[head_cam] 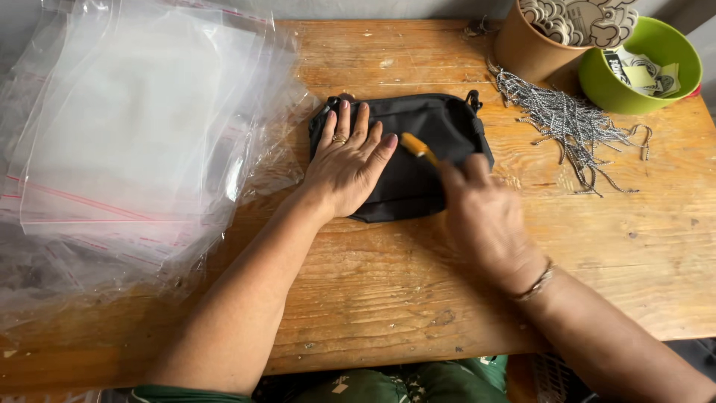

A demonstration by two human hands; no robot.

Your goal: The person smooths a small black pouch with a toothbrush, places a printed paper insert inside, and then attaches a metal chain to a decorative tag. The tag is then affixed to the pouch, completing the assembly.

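Observation:
A small black fabric pouch [440,130] lies in the middle of a wooden table [388,283]. My left hand [347,164] rests flat on the pouch's left half, fingers spread, pressing it down. My right hand [481,213] is closed around a small tool with a yellow-orange tip [416,145]. That tip touches the top of the pouch close to my left index finger. The tool looks blurred, and most of it is hidden inside my fist.
A pile of clear zip bags [127,134] covers the table's left side. At the back right stand a brown cup of printed tags [537,37] and a green bowl of tags [641,67]. Loose black-and-white cords [567,123] lie in front of them.

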